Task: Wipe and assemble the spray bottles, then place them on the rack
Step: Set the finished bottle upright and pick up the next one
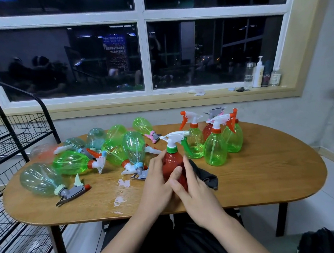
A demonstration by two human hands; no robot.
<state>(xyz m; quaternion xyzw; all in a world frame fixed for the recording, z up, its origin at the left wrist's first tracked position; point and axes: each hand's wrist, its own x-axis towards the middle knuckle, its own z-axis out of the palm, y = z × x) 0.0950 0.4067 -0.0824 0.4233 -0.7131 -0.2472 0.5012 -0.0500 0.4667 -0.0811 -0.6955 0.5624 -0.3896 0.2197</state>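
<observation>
Fingers of the left hand (pixel 155 176) and right hand (pixel 195 195) curl round the red bottle (pixel 171 163), steadying it upright on the table (pixel 264 178), likely for wiping with the cloth (pixel 206 176) just behind it.

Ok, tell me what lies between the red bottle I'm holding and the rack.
The heap of lying bottles on the table sits between the red bottle and the black wire rack at left; lifted above them, nothing visible blocks it.
</observation>
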